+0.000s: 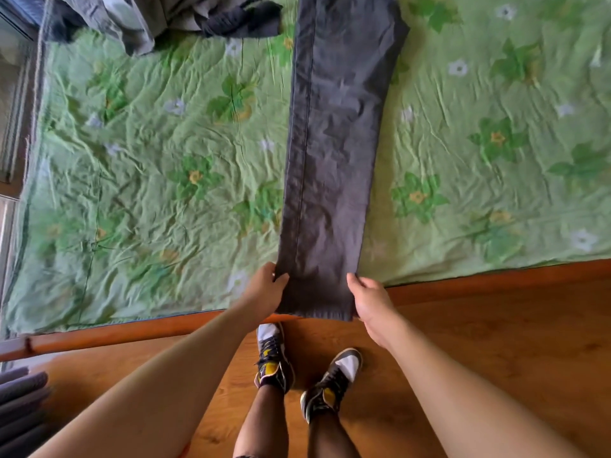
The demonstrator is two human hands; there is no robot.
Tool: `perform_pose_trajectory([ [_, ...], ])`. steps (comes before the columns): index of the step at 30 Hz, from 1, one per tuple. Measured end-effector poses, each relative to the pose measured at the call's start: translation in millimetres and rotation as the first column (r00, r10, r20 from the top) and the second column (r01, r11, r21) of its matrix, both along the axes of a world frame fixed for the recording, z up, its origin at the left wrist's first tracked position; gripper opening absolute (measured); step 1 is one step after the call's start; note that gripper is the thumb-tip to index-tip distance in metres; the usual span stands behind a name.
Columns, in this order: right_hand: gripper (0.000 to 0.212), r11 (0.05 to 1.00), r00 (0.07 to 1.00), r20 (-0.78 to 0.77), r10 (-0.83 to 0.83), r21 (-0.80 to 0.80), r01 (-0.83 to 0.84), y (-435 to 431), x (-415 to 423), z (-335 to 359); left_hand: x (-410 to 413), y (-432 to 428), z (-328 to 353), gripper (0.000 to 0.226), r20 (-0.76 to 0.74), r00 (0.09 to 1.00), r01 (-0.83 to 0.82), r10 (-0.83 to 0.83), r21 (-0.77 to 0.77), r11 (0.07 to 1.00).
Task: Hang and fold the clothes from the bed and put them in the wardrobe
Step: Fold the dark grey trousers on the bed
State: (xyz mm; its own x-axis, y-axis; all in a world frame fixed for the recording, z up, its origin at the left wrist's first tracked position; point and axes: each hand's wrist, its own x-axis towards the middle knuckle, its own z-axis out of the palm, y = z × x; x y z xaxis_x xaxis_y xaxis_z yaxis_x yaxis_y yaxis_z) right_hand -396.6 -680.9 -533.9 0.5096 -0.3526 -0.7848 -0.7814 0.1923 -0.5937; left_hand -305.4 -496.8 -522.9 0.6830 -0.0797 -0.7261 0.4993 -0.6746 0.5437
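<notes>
The bed fills most of the room from where I stand. It is covered with a creased light-green sheet printed with darker green leaves and small white and yellow flowers. A wooden rail runs along the bed's near edge. Below the rail is a wooden floor in a warm orange-brown. At the bed's left side there is a pale frame, perhaps a window or door; I cannot tell which.

A pair of dark grey trousers lies flat down the middle of the bed, one leg laid on the other, with a seam running along the left edge. The waist end is at the bed's far side, and the hem hangs just over the near rail.

A heap of grey and black clothes sits crumpled at the bed's far left corner.

The left hand pinches the hem's left edge, thumb on top. The right hand grips the right edge, its fingers tucked underneath.

Two dark trainers stand on the floor below the rail.
</notes>
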Motion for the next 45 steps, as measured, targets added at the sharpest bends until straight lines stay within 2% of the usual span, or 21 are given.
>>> perform_pose_trajectory([
  [3,0.018,0.962,0.984,-0.004,0.178,-0.208,-0.175,-0.8,1.4,5.9,-0.5,0.2,2.6,0.014,0.003,1.0,0.008,-0.008,0.023,1.0],
  [4,0.029,0.958,0.983,0.006,0.184,-0.227,-0.177,-2.5,1.7,9.1,-0.3,0.8,5.0,0.021,0.002,1.0,-0.013,0.014,-0.019,1.0],
  [6,0.063,0.959,0.986,0.037,0.164,-0.239,-0.151,-7.0,3.6,16.0,1.4,4.1,11.0,0.055,-0.001,0.998,-0.065,0.066,-0.148,0.987],
  [7,0.066,0.955,0.981,0.051,0.187,-0.243,-0.169,-9.0,5.5,21.8,2.9,6.3,13.8,0.072,-0.003,0.997,-0.074,0.075,-0.193,0.978],
  [8,0.06,0.954,0.976,0.068,0.206,-0.234,-0.186,-10.6,8.0,26.9,5.7,7.7,18.3,0.077,0.006,0.997,-0.074,0.077,-0.217,0.973],
  [9,0.052,0.955,0.973,0.081,0.215,-0.224,-0.193,-13.6,10.4,31.8,9.9,7.7,23.2,0.07,0.024,0.997,-0.067,0.074,-0.228,0.971],
  [11,0.041,0.981,0.983,0.103,0.152,-0.135,-0.137,-21.2,19.0,46.2,22.3,5.5,35.8,0.043,0.044,0.998,-0.044,0.055,-0.226,0.973],
  [12,0.041,0.995,0.99,0.103,0.091,-0.054,-0.086,-26.3,24.3,54.1,30.5,3.0,42.6,0.039,0.042,0.998,-0.043,0.054,-0.228,0.973],
  [16,0.045,0.975,0.989,0.125,-0.076,0.216,0.047,-58.4,76.2,88.4,87.1,-21.8,81.1,0.04,-0.051,0.987,-0.158,0.15,-0.369,0.916],
  [20,0.04,0.92,0.933,0.236,-0.271,0.35,0.178,-102.3,162.6,106.3,180.7,-60.4,103.5,0.036,-0.01,0.962,-0.237,0.272,-0.522,0.819],
  [22,0.046,0.97,0.953,0.23,-0.198,0.186,0.157,-119.3,190.7,97.2,213.3,-71.9,94.1,0.032,0.075,0.943,-0.256,0.325,-0.459,0.851],
  [24,0.052,0.997,0.992,0.126,-0.03,-0.07,0.039,-128.7,196.5,74.3,221.6,-74.2,70.4,0.034,0.131,0.958,-0.202,0.253,-0.315,0.927],
  [25,0.056,0.989,0.997,0.069,0.042,-0.143,-0.032,-129.4,193.4,59.1,217.0,-73.9,56.4,0.034,0.129,0.976,-0.141,0.178,-0.251,0.958],
  [28,0.057,0.981,0.99,-0.029,0.14,-0.13,-0.143,-117.0,182.9,15.0,197.1,-70.2,15.8,0.031,0.087,0.996,0.032,-0.02,-0.136,0.99],
  [31,0.059,0.989,0.999,-0.017,0.042,-0.144,-0.044,-103.8,187.6,-9.3,197.5,-71.8,-9.7,0.031,0.152,0.986,0.074,-0.067,-0.043,0.996],
  [34,0.035,0.978,0.999,-0.016,0.045,-0.203,-0.048,-103.9,199.8,-15.1,212.6,-77.2,-15.7,0.027,0.3,0.935,0.173,-0.189,0.078,0.982],
  [36,0.035,0.974,0.999,0.038,0.035,-0.227,-0.026,-105.2,211.0,-10.7,219.3,-82.0,-13.6,0.026,0.35,0.918,0.183,-0.185,0.039,0.982],
  [38,0.036,0.971,0.993,0.114,0.011,-0.24,0.017,-104.0,223.3,-2.5,222.8,-86.6,-9.2,0.021,0.349,0.933,0.114,-0.089,-0.051,0.992],
  [40,0.038,0.98,0.985,0.174,0.003,-0.195,0.032,-100.8,233.5,1.9,223.8,-91.0,-4.3,0.018,0.266,0.963,0.0,0.053,-0.195,0.981],
  [43,0.039,0.985,0.983,0.179,0.045,-0.174,-0.014,-99.9,235.8,-0.6,222.8,-95.4,-1.3,0.027,0.072,0.979,-0.145,0.189,-0.406,0.902],
  [45,0.036,0.98,0.989,0.12,0.091,-0.185,-0.067,-101.4,227.9,-6.8,217.0,-93.6,-2.3,0.03,-0.025,0.987,-0.156,0.159,-0.393,0.906],
])
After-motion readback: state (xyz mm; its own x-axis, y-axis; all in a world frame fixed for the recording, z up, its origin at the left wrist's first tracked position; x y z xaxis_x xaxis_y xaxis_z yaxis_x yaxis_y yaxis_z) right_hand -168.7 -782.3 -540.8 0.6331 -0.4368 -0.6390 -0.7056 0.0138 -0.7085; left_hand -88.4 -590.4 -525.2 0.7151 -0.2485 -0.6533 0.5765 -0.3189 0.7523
